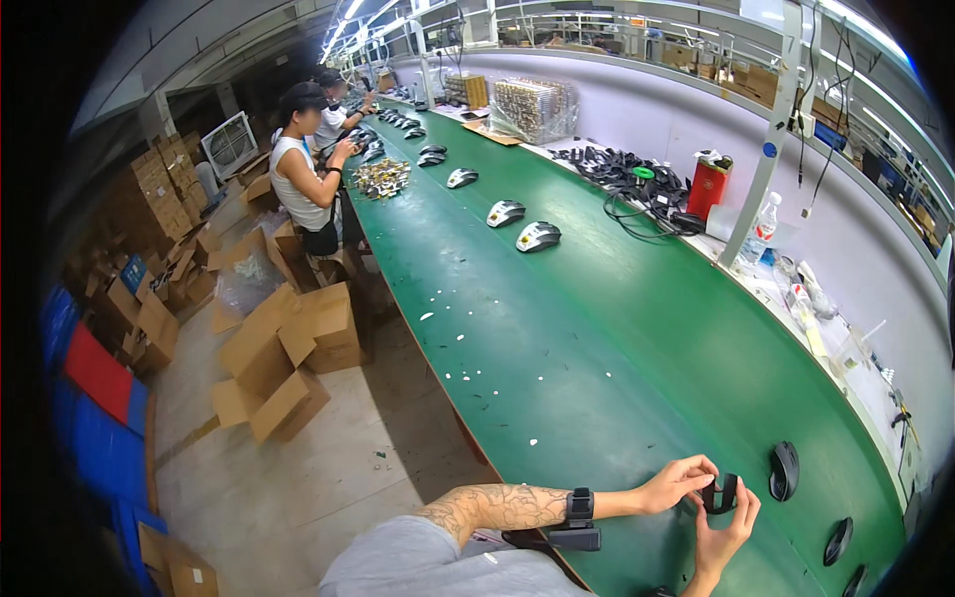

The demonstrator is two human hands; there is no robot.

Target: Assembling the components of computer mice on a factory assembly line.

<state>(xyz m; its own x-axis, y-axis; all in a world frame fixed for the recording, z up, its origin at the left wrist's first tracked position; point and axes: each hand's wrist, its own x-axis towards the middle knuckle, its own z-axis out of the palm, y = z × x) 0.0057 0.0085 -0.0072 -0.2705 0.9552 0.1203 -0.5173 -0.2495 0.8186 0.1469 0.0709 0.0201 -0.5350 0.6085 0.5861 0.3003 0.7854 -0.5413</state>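
My left hand (676, 486) and my right hand (724, 542) meet over the green work surface (617, 418) at the lower right. Between their fingertips they hold a small black plastic piece (713, 497), curved and with a gap in its middle; it looks like part of a mouse shell. Both hands are closed on it, the left from the far left side, the right from the near right side. Just right of them lies a black computer mouse (784, 471). Another black mouse (839, 541) rests nearer the edge.
Silver-and-black mice (538, 236) sit farther along the surface, with a heap of small parts (381, 179) beyond. Black cables and parts (637, 179), a red box (708, 187) and a bottle (762, 227) line the right ledge. Co-workers (306, 169) work at far left, near open cartons (274, 368).
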